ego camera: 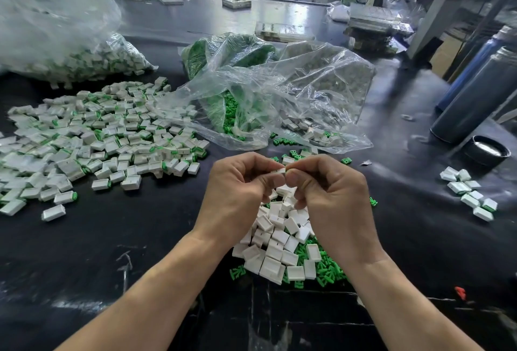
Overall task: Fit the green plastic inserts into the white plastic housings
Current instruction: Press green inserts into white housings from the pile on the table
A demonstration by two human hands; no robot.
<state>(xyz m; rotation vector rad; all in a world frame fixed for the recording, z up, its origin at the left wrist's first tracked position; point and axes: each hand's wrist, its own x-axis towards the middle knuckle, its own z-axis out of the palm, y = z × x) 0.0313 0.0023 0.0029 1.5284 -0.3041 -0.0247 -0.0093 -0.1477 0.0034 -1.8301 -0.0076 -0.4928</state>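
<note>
Factory assembly bench (140, 238), bulk part bags (279, 85)

My hands (282, 183) meet over a heap of housings (277, 250) and inserts (330, 266) on the desk (140, 252). Left lies a wide spread of fitted pieces (98, 138), a full bag (56, 43) behind it. An open bag (279, 93) lies ahead; bottles (475, 93) stand far right

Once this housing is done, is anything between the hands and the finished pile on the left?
Nothing visible. The left hand and right hand both pinch one white housing above the table; only bare black tabletop lies between them and the finished pile. The plastic bags sit farther back.
</note>
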